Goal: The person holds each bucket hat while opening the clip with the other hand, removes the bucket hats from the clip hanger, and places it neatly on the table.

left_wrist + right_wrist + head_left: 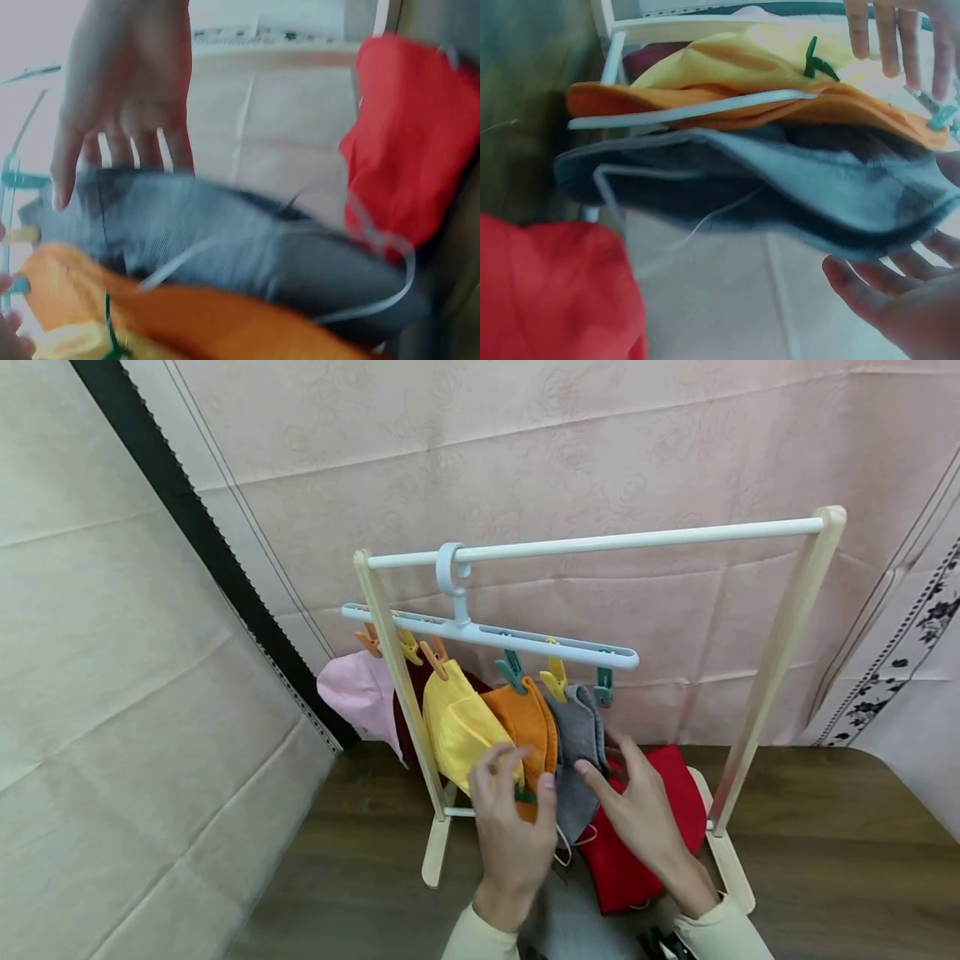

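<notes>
A grey cloth hat (pixel 576 752) with a thin white string hangs from a yellow clothespin (pixel 553 681) on a light blue clip hanger (pixel 487 635). My right hand (pixel 647 814) is at its right edge, thumb on the near side and fingers spread behind, as the left wrist view also shows. My left hand (pixel 513 831) stands in front of the orange hat (pixel 525 718) and the yellow hat (pixel 457 718), fingers loosely bent and apart, holding nothing. In the right wrist view the grey hat (pixel 810 180) hangs beside the orange one.
The hanger hooks over the white bar (pixel 637 540) of a wooden rack with side posts (pixel 776 668). A pink hat (pixel 360 689) and a maroon one hang at the left. A red hat (pixel 675 793) is at the right, above the brown table (pixel 825 827). A green clothespin (pixel 603 687) hangs at the hanger's right end.
</notes>
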### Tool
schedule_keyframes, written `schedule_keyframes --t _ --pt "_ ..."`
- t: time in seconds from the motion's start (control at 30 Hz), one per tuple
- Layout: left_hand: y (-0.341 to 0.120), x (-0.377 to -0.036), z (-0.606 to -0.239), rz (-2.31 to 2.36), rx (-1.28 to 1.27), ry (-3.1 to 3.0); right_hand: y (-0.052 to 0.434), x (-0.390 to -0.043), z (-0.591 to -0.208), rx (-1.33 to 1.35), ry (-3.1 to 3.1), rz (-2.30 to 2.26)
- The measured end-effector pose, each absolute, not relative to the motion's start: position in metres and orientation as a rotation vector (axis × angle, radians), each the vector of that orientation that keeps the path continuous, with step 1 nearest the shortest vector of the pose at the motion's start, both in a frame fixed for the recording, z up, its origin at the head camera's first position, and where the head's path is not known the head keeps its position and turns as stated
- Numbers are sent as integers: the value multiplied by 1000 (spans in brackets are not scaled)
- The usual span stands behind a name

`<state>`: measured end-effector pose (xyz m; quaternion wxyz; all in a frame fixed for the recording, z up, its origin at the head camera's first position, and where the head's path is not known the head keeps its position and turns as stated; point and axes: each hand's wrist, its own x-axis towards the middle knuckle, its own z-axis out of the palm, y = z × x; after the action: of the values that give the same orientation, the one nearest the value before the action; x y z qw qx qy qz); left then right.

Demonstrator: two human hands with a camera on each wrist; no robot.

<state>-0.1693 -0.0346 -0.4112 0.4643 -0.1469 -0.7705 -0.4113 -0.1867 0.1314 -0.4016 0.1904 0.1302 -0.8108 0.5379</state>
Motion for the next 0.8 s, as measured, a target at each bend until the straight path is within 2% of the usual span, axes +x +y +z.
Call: schedule_keyframes --t 0.23,0.43,0.8 --pt "-63 -196 -399 -1041 -124 -1973 121 -196 -397 355 -2259 1480" --pt "-74 -209 -407 -998 -154 -2158 131 -198 -395 352 -2251 1463" --pt "-66 -210 -412 -1035 -254 -2221 150 -195 -380 192 -2234 1508"
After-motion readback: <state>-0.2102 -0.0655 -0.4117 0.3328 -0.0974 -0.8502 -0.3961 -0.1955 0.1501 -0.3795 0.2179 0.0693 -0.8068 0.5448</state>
